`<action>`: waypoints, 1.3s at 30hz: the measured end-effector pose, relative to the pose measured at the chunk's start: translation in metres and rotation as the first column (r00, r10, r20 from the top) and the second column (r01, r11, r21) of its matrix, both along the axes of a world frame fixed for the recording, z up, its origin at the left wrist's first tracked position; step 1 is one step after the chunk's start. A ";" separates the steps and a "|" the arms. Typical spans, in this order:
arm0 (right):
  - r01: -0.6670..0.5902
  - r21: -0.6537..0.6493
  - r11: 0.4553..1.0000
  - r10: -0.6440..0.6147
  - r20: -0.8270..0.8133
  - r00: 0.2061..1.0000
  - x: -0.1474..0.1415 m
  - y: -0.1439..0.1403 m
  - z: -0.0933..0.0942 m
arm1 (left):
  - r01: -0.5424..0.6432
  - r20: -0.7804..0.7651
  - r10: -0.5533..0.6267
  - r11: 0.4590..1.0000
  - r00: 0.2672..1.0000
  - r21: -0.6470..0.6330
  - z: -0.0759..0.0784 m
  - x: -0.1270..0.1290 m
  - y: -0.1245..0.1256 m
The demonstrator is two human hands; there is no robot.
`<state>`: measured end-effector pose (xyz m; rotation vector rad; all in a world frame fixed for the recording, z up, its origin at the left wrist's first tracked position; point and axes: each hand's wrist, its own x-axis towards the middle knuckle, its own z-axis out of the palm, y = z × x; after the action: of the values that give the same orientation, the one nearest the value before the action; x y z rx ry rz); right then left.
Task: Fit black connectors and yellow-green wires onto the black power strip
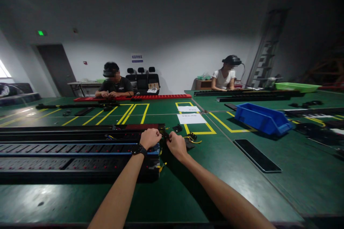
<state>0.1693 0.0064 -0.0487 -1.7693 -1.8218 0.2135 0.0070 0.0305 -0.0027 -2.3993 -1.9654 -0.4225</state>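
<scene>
At a green table (188, 193), a worker's left hand (149, 138) and right hand (176, 144) meet at the right end of a long black power strip (80, 136), one of several lying side by side in a stack of rails. Both hands are curled closed around a small black end piece (166, 136) at the strip's tip; what exactly each finger pinches is too small to tell. A black watch (139, 149) sits on the left wrist. Yellow wires (161, 166) trail loose from the ends of the nearer strips, which suggests, as a judgement only, that end fitting is under way with the front rails not yet closed off.

Just beyond the hands lie more small black parts with yellow leads (191, 136), near two white paper sheets (191, 118) inside yellow floor-style markings. A blue plastic bin (262, 118) stands well to the right, with a flat black panel (256, 155) nearer the table's edge.

Across the room, two other people sit at their own benches, one behind a long red rail (134, 97), the other beside dark rails and a green tray (297, 86).
</scene>
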 end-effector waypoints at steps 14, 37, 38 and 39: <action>-0.091 0.050 0.995 0.095 -0.095 0.991 -0.010 0.003 -0.015 | 0.029 -0.011 -0.029 0.999 1.000 0.013 -0.001 0.000 0.001; -0.290 0.038 0.956 0.289 -0.272 0.918 -0.010 0.006 -0.022 | -0.003 0.318 0.024 0.998 0.948 -0.067 0.006 -0.006 0.001; -0.305 0.041 0.952 0.303 -0.288 0.908 -0.010 0.006 -0.022 | -0.002 0.314 0.024 0.998 0.949 -0.068 0.005 -0.006 0.001; -0.320 0.044 0.946 0.318 -0.297 0.900 -0.010 0.007 -0.023 | 0.000 0.311 0.022 0.998 0.950 -0.069 0.005 -0.007 0.002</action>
<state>0.1595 0.0131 -0.0714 -1.3416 -1.8708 0.5858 0.0003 0.0327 0.0019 -2.4908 -2.1422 -0.7925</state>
